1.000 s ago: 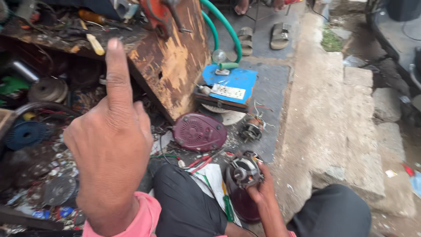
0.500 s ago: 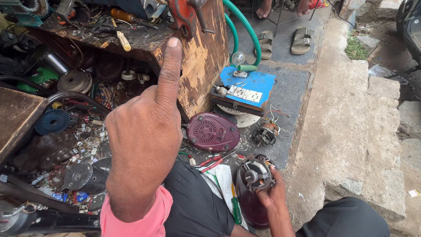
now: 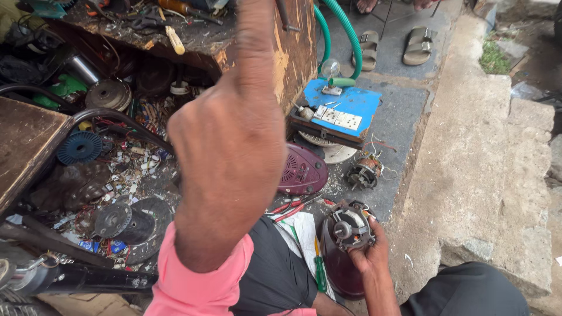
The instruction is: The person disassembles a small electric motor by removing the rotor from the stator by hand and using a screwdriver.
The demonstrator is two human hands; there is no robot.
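My left hand (image 3: 228, 146) is raised close to the camera, its back towards me. The index finger points up past the frame's top edge, the other fingers are curled in, and it holds nothing. It hides part of the wooden workbench (image 3: 293, 52) behind it. Low on the right, my right hand (image 3: 376, 256) grips a small electric motor (image 3: 350, 227) with its shaft end facing up, just above a dark red housing (image 3: 335, 266). A pink sleeve (image 3: 202, 287) covers my left forearm.
A maroon vented cover (image 3: 301, 169), a blue board with white sockets (image 3: 342, 108) and a second small motor (image 3: 363, 173) lie on the ground. Nearby are red pliers (image 3: 287, 208), a green screwdriver (image 3: 320, 272) and a green hose (image 3: 346, 29). Scrap parts fill the left; a stone kerb (image 3: 480, 175) runs on the right.
My left hand has risen and come nearer the camera, its finger now reaching past the top edge. The view has shifted slightly. My right hand still holds the motor.
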